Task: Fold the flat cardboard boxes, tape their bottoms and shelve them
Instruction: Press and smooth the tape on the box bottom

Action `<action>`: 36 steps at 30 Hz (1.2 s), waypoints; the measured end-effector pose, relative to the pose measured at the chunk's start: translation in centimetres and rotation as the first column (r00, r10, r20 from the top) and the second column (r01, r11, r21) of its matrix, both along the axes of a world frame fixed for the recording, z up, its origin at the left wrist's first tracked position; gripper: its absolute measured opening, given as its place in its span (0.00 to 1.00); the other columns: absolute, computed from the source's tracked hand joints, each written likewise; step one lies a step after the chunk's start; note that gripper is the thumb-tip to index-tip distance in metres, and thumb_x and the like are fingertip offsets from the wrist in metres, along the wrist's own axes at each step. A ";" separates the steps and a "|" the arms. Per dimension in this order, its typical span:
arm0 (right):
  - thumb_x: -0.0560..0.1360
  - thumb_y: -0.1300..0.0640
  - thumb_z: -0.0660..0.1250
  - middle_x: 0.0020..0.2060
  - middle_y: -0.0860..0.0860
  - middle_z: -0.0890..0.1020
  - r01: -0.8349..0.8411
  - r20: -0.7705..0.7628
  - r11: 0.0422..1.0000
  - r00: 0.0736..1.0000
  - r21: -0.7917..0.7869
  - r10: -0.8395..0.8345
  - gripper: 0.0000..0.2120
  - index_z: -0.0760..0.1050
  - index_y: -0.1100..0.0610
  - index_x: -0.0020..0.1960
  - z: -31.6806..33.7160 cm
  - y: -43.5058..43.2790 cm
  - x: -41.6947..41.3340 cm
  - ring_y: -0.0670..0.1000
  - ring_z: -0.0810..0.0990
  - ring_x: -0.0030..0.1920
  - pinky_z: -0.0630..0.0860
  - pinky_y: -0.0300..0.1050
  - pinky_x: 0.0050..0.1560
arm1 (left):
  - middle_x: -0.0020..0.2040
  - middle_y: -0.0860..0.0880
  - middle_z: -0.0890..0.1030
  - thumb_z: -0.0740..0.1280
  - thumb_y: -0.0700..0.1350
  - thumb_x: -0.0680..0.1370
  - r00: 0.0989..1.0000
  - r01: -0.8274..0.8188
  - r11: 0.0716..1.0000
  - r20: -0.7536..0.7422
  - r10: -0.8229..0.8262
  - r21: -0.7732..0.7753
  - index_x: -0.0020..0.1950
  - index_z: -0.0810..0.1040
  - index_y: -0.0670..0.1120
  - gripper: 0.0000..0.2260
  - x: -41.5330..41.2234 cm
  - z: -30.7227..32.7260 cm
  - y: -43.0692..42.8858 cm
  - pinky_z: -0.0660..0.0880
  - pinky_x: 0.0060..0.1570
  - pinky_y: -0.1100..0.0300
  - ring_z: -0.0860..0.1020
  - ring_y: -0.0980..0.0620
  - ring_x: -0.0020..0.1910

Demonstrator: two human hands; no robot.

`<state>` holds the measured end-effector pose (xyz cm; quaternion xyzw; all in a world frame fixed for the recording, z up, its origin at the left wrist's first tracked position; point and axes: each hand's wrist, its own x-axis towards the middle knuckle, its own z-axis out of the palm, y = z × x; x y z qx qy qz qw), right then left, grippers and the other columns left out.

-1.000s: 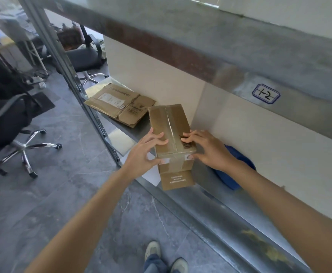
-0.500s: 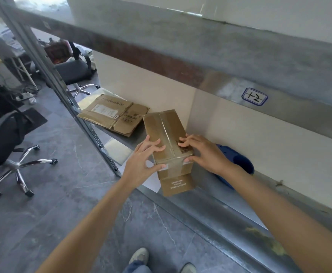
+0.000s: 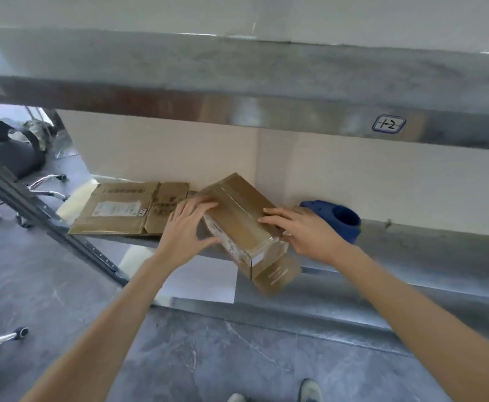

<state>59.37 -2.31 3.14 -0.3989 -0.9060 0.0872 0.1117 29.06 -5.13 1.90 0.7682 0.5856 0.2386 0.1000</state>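
1. The box sits mid-frame on the lower shelf. It is turned at an angle, and its near end juts past the shelf's front edge and looks blurred.
2. Clear tape runs along the box's top face and down over the near end.
3. The left hand grasps the box's left side, with its fingers spread over the top edge and the thumb against the side face.
4. The right hand is on the box's right side. Its fingers lie nearly straight across the top, pressing rather than curled, and its thumb is hidden.
5. A flat carton lies on the same shelf just left of the box, partly behind the left hand.
6. A blue object rests on the shelf behind the right hand, by the wall.
7. The upper shelf crosses the frame above, with a label at upper right.
8. A white sheet shows below the shelf edge, under the left forearm.
9. A chair stands at the left of the frame, and a shoe shows at the bottom.
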 end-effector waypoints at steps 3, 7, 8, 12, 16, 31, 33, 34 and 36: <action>0.74 0.58 0.72 0.74 0.44 0.67 0.088 -0.008 0.995 0.996 0.036 -0.088 0.33 0.65 0.45 0.75 -0.7 -1.7 -0.6 0.52 0.69 0.71 0.72 0.57 0.65 | 0.77 0.50 0.61 0.78 0.58 0.67 0.997 0.009 0.999 0.078 -0.005 -0.044 0.76 0.63 0.56 0.41 -0.8 0.8 2.4 0.61 0.73 0.42 0.59 0.44 0.75; 0.67 0.47 0.78 0.78 0.44 0.60 0.206 -0.005 0.978 0.978 -0.024 -0.206 0.45 0.60 0.45 0.78 -0.4 -3.6 -1.2 0.50 0.60 0.77 0.64 0.53 0.73 | 0.76 0.48 0.63 0.80 0.59 0.65 0.981 0.041 0.972 0.196 0.005 -0.233 0.78 0.59 0.58 0.46 -1.2 0.9 4.3 0.64 0.72 0.40 0.63 0.42 0.74; 0.66 0.45 0.79 0.78 0.43 0.58 0.233 0.008 0.972 0.972 -0.031 -0.233 0.47 0.58 0.44 0.78 -0.2 -4.1 -1.4 0.49 0.57 0.77 0.59 0.52 0.75 | 0.73 0.47 0.68 0.80 0.58 0.65 0.969 0.071 0.960 0.249 -0.002 -0.271 0.77 0.60 0.57 0.46 -1.2 0.7 4.4 0.67 0.70 0.41 0.68 0.43 0.71; 0.62 0.38 0.79 0.79 0.44 0.55 0.318 -0.012 0.946 0.948 -0.061 -0.319 0.52 0.56 0.44 0.79 -0.3 -5.4 -2.4 0.49 0.51 0.79 0.53 0.50 0.76 | 0.67 0.49 0.74 0.82 0.56 0.62 0.937 0.060 0.968 0.348 0.030 -0.245 0.73 0.66 0.54 0.43 -1.1 0.4 3.8 0.70 0.67 0.43 0.73 0.47 0.65; 0.62 0.34 0.76 0.79 0.44 0.57 0.401 -0.117 0.914 0.906 -0.063 -0.406 0.50 0.59 0.45 0.78 -1.0 -6.2 -3.0 0.48 0.49 0.80 0.56 0.53 0.77 | 0.66 0.49 0.74 0.83 0.57 0.59 0.916 -0.001 0.973 0.389 0.093 -0.230 0.70 0.67 0.55 0.43 -0.4 0.0 2.5 0.71 0.65 0.47 0.73 0.48 0.64; 0.77 0.66 0.69 0.77 0.45 0.60 0.482 -0.463 0.826 0.685 -0.292 -0.563 0.30 0.65 0.48 0.75 -2.9 -6.7 -3.7 0.40 0.69 0.65 0.69 0.35 0.64 | 0.65 0.53 0.72 0.77 0.45 0.72 0.810 -0.115 0.987 0.565 0.158 -0.112 0.72 0.66 0.50 0.32 0.3 -2.3 -1.3 0.72 0.60 0.54 0.72 0.53 0.63; 0.79 0.65 0.66 0.76 0.41 0.60 0.456 -0.497 0.816 0.648 -0.355 -0.578 0.33 0.60 0.43 0.76 -3.2 -6.8 -3.7 0.39 0.66 0.70 0.69 0.45 0.70 | 0.64 0.51 0.74 0.77 0.42 0.72 0.785 -0.102 0.981 0.593 0.180 -0.163 0.72 0.65 0.49 0.32 0.0 -2.7 -1.2 0.74 0.59 0.55 0.74 0.52 0.61; 0.80 0.65 0.64 0.76 0.39 0.62 0.440 -0.516 0.807 0.621 -0.393 -0.590 0.34 0.57 0.39 0.76 -3.4 -7.0 -3.7 0.41 0.66 0.72 0.69 0.49 0.71 | 0.62 0.51 0.75 0.77 0.42 0.72 0.779 -0.099 0.977 0.595 0.196 -0.191 0.71 0.66 0.48 0.31 -0.1 -2.9 -1.2 0.74 0.58 0.56 0.76 0.52 0.58; 0.81 0.62 0.62 0.74 0.39 0.66 0.439 -0.547 0.774 0.548 -0.457 -0.633 0.34 0.53 0.36 0.77 -4.1 -7.3 -3.7 0.45 0.69 0.72 0.71 0.52 0.69 | 0.55 0.52 0.78 0.77 0.42 0.72 0.783 -0.104 0.965 0.578 0.230 -0.243 0.64 0.68 0.48 0.26 -0.3 -3.4 -1.0 0.76 0.57 0.56 0.78 0.53 0.54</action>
